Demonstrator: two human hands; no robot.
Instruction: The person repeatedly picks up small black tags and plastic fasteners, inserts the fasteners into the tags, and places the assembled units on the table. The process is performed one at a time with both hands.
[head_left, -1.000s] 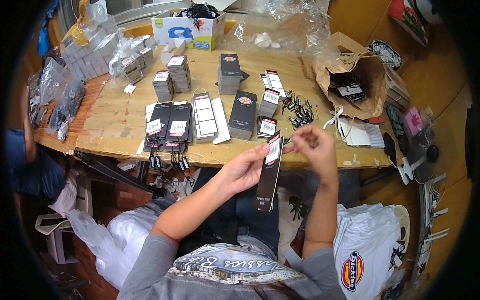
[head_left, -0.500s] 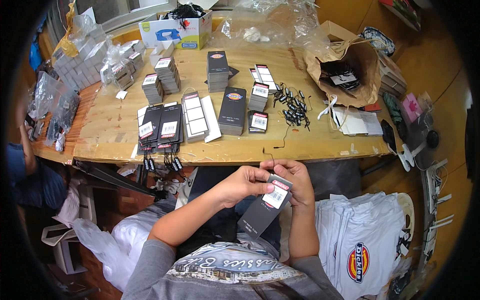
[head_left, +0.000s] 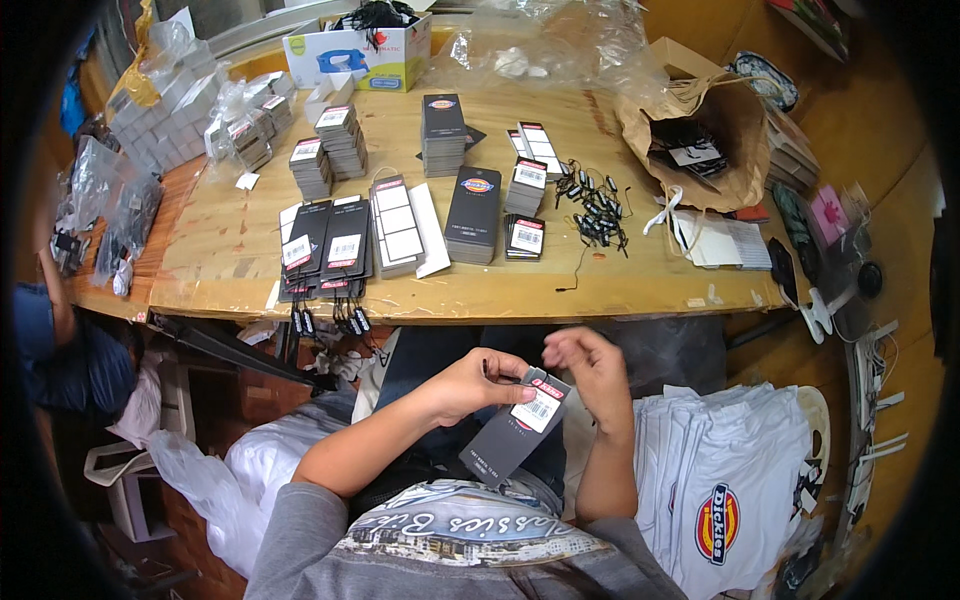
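Observation:
My left hand pinches a black hang tag by its upper end, with a smaller card bearing a white barcode sticker lying on its face. Just right of the tag's top, my right hand is raised with its fingers bent together. Whatever those fingers hold, if anything, is too small to make out. On the table ahead stand a stack of black hang tags and small stacks of barcode cards. Black tag strings lie in a tangle to their right.
Assembled tags with strings lie at the table's front left. A brown paper bag stands at the right, and a printed box at the back. Folded white shirts are piled by my right side.
My right hand has come away from the tag's top, moving slightly up and right. The left hand has shifted a little left and down with the tag. The string above the hands no longer shows.

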